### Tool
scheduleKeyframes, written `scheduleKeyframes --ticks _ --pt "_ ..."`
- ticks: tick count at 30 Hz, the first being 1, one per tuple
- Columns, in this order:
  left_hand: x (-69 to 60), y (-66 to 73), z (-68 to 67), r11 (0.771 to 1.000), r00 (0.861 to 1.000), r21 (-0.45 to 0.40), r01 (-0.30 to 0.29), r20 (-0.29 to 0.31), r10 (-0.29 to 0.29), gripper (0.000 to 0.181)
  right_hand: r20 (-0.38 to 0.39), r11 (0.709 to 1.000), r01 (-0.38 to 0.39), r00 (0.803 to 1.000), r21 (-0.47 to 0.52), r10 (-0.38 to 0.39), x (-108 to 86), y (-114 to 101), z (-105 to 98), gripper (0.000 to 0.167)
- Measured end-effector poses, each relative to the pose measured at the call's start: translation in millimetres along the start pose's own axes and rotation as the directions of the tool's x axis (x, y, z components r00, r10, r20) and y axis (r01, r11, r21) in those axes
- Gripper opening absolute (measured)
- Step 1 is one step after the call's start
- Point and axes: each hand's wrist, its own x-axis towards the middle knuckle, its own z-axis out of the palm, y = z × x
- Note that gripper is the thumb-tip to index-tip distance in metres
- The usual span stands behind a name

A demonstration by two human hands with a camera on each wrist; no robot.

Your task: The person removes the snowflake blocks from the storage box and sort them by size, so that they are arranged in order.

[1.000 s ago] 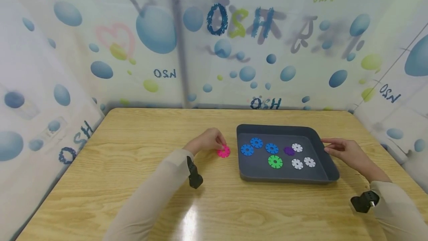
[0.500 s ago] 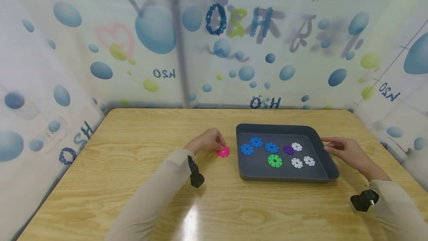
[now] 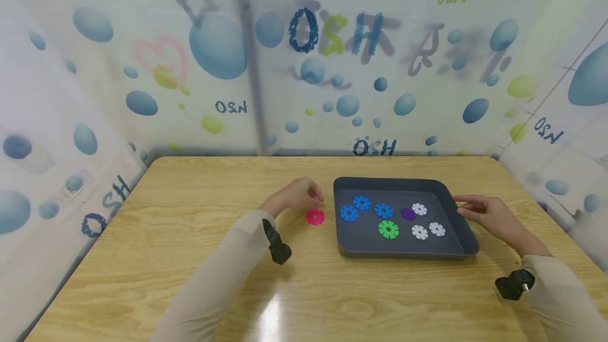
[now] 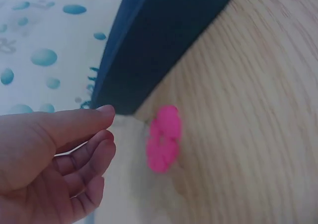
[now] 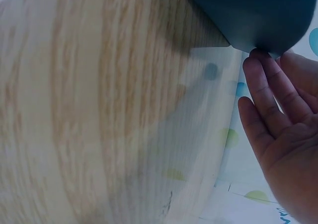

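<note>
A pink notched plastic disc (image 3: 315, 217) lies flat on the table, left of the dark grey tray (image 3: 404, 251). Just behind it is my left hand (image 3: 300, 194), fingers loosely bent and holding nothing. In the left wrist view a small gap separates those fingertips from the pink disc (image 4: 164, 139). At the tray's right side, my right hand (image 3: 489, 218) touches the wall with its fingertips. From the right wrist, the fingers of that hand (image 5: 285, 119) look fairly straight against the tray's outer wall (image 5: 253, 15); the thumb is partly hidden.
Inside the tray lie three blue discs (image 3: 383, 210), a green disc (image 3: 388, 229), a purple disc (image 3: 407, 214) and three white discs (image 3: 420, 232). The wooden table (image 3: 214, 189) meets a printed curtain (image 3: 309, 94) at the back.
My left fingers have let go of the pink disc and lifted slightly back from it. The disc stays on the table. My right hand keeps its place at the tray.
</note>
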Motion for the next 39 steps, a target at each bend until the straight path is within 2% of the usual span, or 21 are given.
scheduleKeyframes --ticks 6,12,19,26,31,39 --pt "8.9 26.5 -1.0 0.995 0.995 0.013 -0.097 0.028 0.096 0.009 -0.001 1.000 0.002 1.000 -0.004 -0.002 -0.9 2 0 0.045" --pt "20.4 49.9 4.7 0.990 0.988 0.052 -0.132 0.084 0.127 0.011 -0.002 1.000 -0.003 1.000 0.001 0.003 0.1 2 1 0.045" --pt "36.8 63.0 16.1 0.980 0.982 0.129 -0.152 0.137 0.134 0.018 -0.009 1.000 -0.004 1.000 0.001 0.004 0.7 4 2 0.044" --pt "46.7 69.2 24.2 0.963 0.980 0.241 -0.122 0.182 0.078 0.018 -0.008 1.000 0.009 1.000 0.006 -0.009 1.4 4 1 0.045" --pt "51.1 70.9 27.8 0.934 0.983 0.344 -0.095 0.182 0.033 0.018 -0.014 1.000 0.024 1.000 0.002 -0.024 1.4 3 1 0.044" --pt "54.9 77.1 29.9 0.891 0.974 0.454 -0.007 0.206 -0.098 0.014 -0.018 0.999 0.032 0.999 0.003 -0.032 0.1 1 0 0.043"
